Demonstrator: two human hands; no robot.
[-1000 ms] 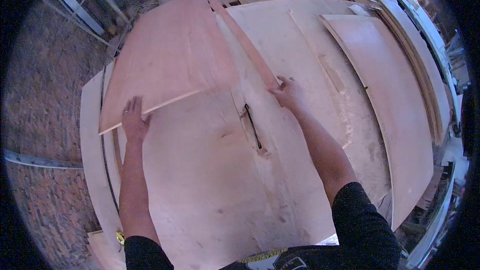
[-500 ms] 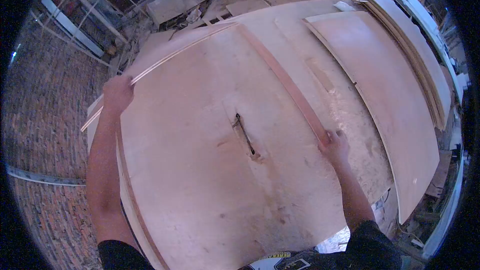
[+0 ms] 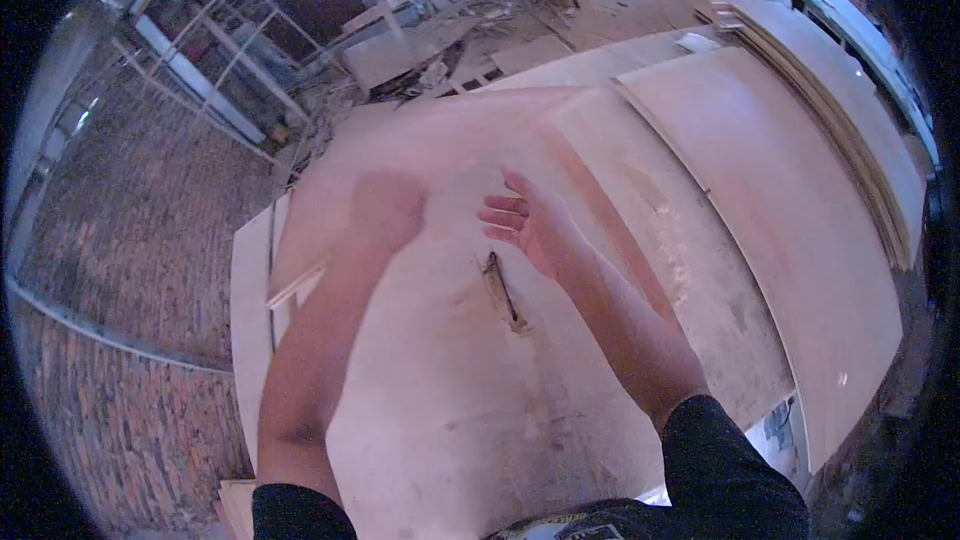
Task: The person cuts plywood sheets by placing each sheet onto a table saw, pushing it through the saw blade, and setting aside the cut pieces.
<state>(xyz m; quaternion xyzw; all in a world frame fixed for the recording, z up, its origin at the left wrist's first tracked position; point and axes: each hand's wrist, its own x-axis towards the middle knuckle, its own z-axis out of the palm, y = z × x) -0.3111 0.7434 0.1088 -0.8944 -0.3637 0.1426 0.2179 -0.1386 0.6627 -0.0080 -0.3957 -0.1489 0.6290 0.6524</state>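
Having released the strip, the right hand spreads empty fingers; the left hand's grip is too blurred to tell.

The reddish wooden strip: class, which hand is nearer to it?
Right. The right hand is just left of the strip; the left hand is farther left.

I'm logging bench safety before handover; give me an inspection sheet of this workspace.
Surface: wooden table, pale and stained, with a dark slot.
Job's things: pinkish sheet, motion-blurred; reddish strip on the table, at right.
Clutter: scrap on the floor beyond the table.
Hands: left hand blurred, over or on the sheet, grip unclear; right hand open, holding nothing.
Cables: nothing seen.
Surroundings: brick wall at left; stacked panels at right.
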